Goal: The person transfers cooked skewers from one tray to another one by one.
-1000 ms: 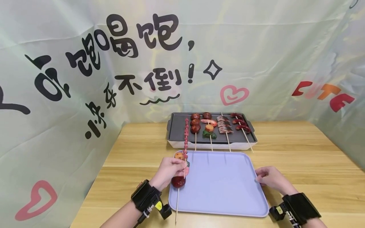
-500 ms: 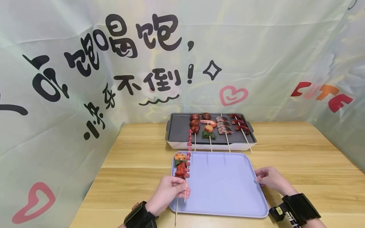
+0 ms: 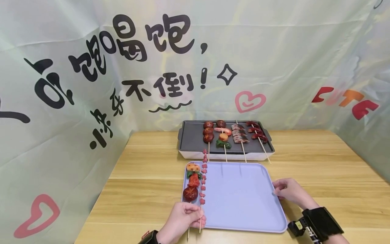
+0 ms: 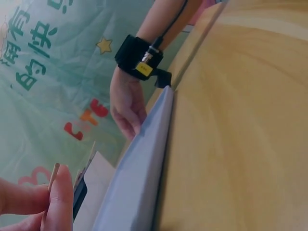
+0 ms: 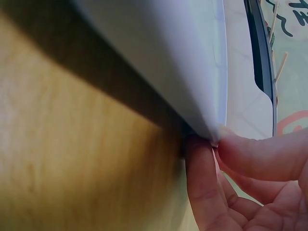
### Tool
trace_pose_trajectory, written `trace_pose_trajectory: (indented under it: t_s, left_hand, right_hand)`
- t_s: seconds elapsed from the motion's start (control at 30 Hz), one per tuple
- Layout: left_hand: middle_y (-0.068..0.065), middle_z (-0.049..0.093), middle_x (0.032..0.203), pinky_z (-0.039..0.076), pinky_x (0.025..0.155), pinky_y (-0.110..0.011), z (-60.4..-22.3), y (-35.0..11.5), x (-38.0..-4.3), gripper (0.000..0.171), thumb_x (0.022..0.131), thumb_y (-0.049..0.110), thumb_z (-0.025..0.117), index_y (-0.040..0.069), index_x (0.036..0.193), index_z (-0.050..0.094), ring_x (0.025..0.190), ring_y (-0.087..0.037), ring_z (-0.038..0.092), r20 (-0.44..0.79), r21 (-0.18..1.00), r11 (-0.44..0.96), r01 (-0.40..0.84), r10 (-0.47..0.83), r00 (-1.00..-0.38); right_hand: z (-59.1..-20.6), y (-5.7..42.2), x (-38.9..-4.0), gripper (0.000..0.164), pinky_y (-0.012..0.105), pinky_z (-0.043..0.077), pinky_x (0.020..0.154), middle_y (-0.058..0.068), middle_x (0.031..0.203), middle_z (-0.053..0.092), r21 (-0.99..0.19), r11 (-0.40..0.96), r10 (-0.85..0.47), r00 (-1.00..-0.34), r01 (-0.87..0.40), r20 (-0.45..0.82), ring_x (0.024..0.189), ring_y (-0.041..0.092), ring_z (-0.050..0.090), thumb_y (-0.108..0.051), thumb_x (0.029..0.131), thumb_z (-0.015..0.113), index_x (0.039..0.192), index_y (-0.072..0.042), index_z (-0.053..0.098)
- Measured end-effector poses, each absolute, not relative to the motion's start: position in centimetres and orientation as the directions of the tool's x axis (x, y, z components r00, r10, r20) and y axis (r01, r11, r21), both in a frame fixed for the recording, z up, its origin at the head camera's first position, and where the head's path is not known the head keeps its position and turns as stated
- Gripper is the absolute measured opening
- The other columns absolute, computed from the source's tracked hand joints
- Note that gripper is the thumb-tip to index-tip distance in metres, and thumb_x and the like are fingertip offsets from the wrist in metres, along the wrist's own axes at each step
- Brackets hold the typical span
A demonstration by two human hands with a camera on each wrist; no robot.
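Well, along the tray's [image 3: 237, 193] left side lies a mixed skewer [image 3: 191, 194]; over that side, your left hand [image 3: 186, 216] has its grip pinched on the thin skewer's [image 3: 202, 188] bare end; your right hand's [image 3: 290, 191] grip is closed on the tray's right side.

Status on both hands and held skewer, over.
Left hand pinches wooden skewer of small red pieces. Right hand grips right edge of lavender rectangular tray. Possible obstacle: mixed-food wooden skewer, close left of held one.
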State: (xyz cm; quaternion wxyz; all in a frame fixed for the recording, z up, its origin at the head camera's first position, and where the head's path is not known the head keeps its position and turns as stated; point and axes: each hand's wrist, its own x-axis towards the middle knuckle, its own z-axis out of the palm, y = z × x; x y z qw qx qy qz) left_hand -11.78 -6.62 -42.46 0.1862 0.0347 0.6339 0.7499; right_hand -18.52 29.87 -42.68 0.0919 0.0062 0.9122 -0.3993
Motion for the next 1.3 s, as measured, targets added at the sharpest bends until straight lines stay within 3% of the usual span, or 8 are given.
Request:
trace_pose_trajectory:
  t_s: [0.33,1.0,1.3]
  left_hand:
    - [-0.025,0.065,0.075,0.058,0.061,-0.029,-43.3,-6.0,-11.2,0.015,0.083,-0.007,0.058,-0.021,0.089,0.058,0.061,-0.013,0.065,-0.204,0.960,-0.113,-0.255,0.340,-0.918]
    - [-0.023,0.065,0.071,0.058,0.060,-0.030,-44.5,-5.6,-11.5,0.012,0.082,-0.007,0.059,-0.018,0.086,0.060,0.058,-0.014,0.065,-0.268,0.946,-0.096,-0.309,0.301,-0.915]
    - [-0.023,0.064,0.068,0.058,0.054,-0.030,-44.2,-5.9,-11.7,0.008,0.080,-0.006,0.063,-0.014,0.081,0.062,0.056,-0.019,0.065,-0.229,0.973,0.052,-0.225,0.324,-0.918]
  right_hand:
    - [-42.7,30.0,-18.6,0.030,0.029,0.057,0.064,0.008,0.077,0.057,-0.728,0.678,-0.065,-0.978,0.101,-0.196,0.072,0.017,0.056,0.006,0.080,0.058,0.106,0.020,0.054]
    - [-42.7,29.8,-18.6,0.030,0.028,0.056,0.063,0.008,0.077,0.056,-0.726,0.678,-0.045,-0.980,0.115,-0.196,0.071,0.017,0.055,0.005,0.080,0.059,0.106,0.020,0.054]
    - [-42.6,29.7,-18.5,0.030,0.029,0.056,0.063,0.008,0.077,0.056,-0.729,0.673,-0.038,-0.978,0.126,-0.205,0.071,0.017,0.055,0.005,0.081,0.059,0.106,0.020,0.053]
